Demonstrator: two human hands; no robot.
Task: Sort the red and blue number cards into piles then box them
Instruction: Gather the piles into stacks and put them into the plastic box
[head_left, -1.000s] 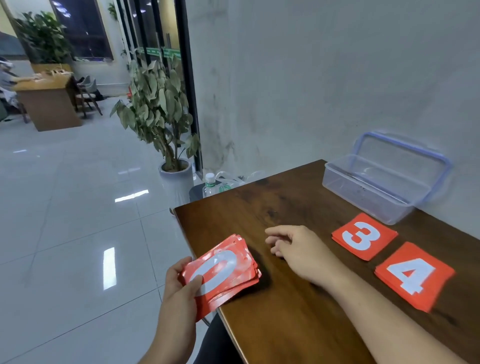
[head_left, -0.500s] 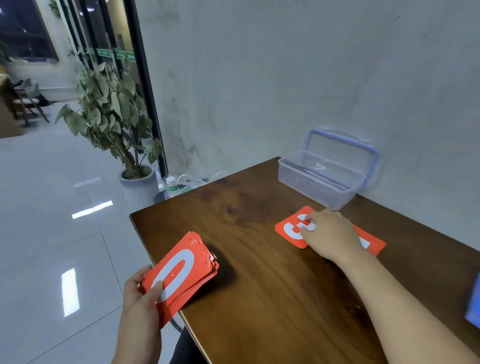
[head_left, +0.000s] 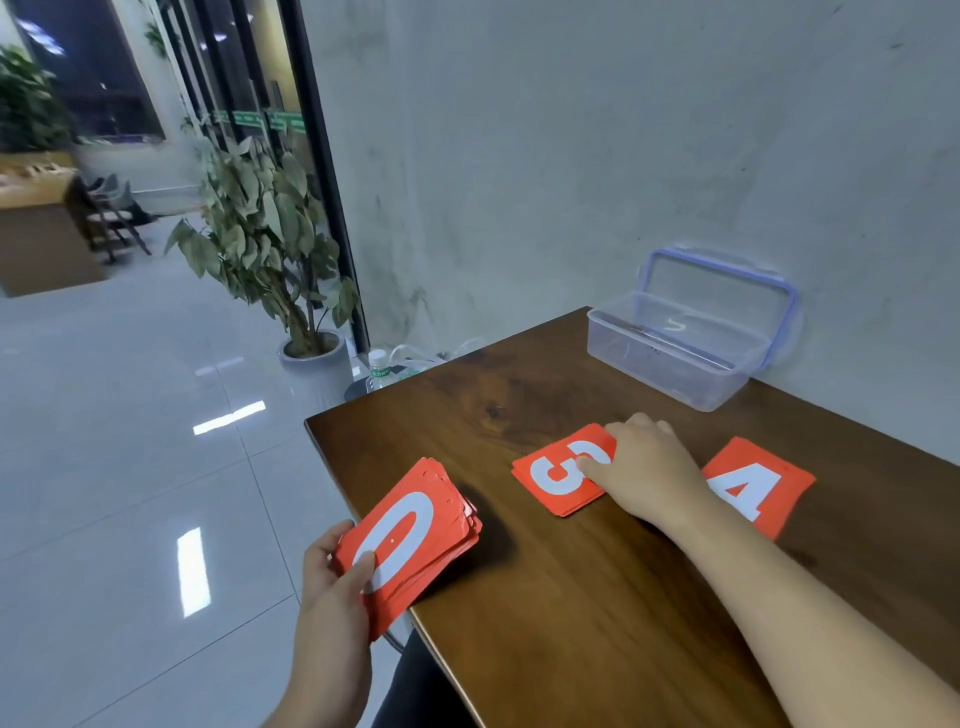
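Red number cards (head_left: 410, 540), thick glossy stack topped by a white 0, clasped in the left grip (head_left: 332, 587), thumb on top, jutting past the dark wooden surface (head_left: 597, 597) at its left edge. Right grip (head_left: 644, 467) laid palm-down, fingers relaxed, on the flat 3 pile (head_left: 556, 478); 4 pile (head_left: 753, 488) just beside. Clear plastic box (head_left: 670, 358) open against the wall.

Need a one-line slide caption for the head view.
Left hand grips a red card stack topped with 0; right hand touches the 3 pile beside the 4 pile.
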